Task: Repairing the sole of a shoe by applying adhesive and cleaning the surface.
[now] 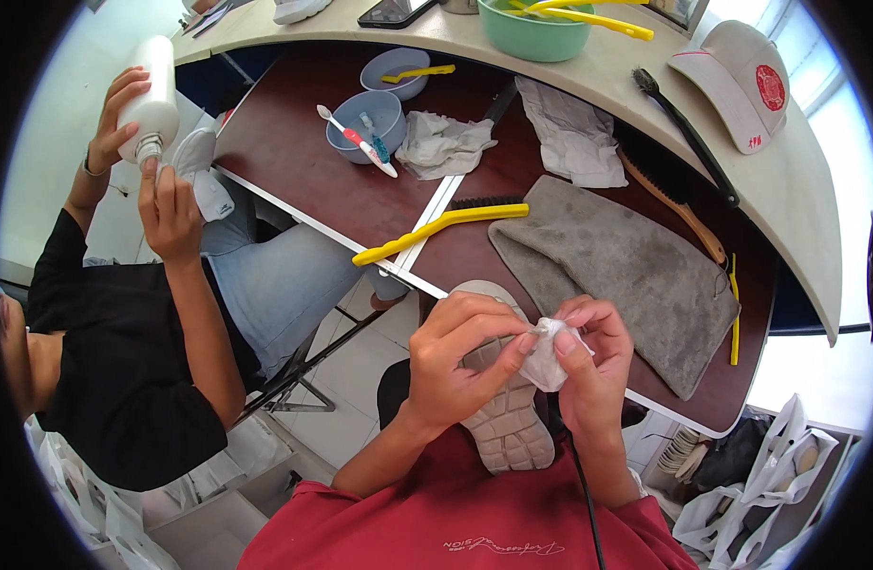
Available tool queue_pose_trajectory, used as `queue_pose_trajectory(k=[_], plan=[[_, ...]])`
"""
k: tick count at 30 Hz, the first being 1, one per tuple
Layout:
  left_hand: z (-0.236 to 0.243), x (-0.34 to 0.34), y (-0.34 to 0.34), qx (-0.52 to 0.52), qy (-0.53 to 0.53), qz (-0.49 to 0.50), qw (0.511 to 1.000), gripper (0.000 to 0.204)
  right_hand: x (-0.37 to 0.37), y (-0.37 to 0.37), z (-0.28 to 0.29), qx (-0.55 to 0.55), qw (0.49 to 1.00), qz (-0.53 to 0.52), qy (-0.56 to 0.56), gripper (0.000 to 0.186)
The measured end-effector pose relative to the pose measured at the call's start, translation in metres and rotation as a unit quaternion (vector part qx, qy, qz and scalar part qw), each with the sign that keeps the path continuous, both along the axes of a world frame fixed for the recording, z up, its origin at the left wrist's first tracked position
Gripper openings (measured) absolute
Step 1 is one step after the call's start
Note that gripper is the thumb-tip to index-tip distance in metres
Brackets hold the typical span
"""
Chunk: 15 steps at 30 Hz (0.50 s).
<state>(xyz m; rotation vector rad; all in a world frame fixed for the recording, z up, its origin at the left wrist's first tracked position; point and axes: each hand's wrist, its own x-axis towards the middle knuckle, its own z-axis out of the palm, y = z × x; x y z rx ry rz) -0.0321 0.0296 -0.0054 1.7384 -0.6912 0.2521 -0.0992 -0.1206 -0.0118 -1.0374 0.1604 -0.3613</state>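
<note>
My left hand [460,356] pinches at the left edge of a crumpled white tissue [550,369]; whether a small object is also between its fingertips is unclear. My right hand [593,366] holds the tissue between thumb and curled fingers. Beneath my hands a shoe [508,432] lies sole up on my lap, its beige tread showing and partly hidden by my hands. A long yellow-handled brush [398,242] lies just beyond, near the table edge, beside a folded grey cloth [636,285].
A co-worker [123,361] at left holds a white bottle [147,95] and white shoe. The table [265,114] holds blue bowls [356,142], toothbrushes, crumpled paper [569,128] and a wooden brush [683,209]. The curved counter [778,209] carries a green basin [531,38], black brush and cap [740,85].
</note>
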Motion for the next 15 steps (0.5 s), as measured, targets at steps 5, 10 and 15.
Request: queue_pose_trajectory(k=[5, 10, 15], plan=[[0.015, 0.002, -0.001, -0.019, 0.013, -0.003, 1.000, 0.018, 0.000, -0.002, 0.001, 0.004, 1.000, -0.002, 0.002, 0.020], [0.015, 0.008, -0.004, 0.003, -0.042, -0.005, 0.999, 0.020, 0.001, -0.001, 0.002, -0.025, 1.000, -0.002, -0.002, 0.019], [0.010, 0.008, -0.003, 0.003, -0.070, -0.028, 0.997, 0.017, 0.000, 0.000, -0.001, -0.008, 1.000, -0.004, -0.004, 0.018]])
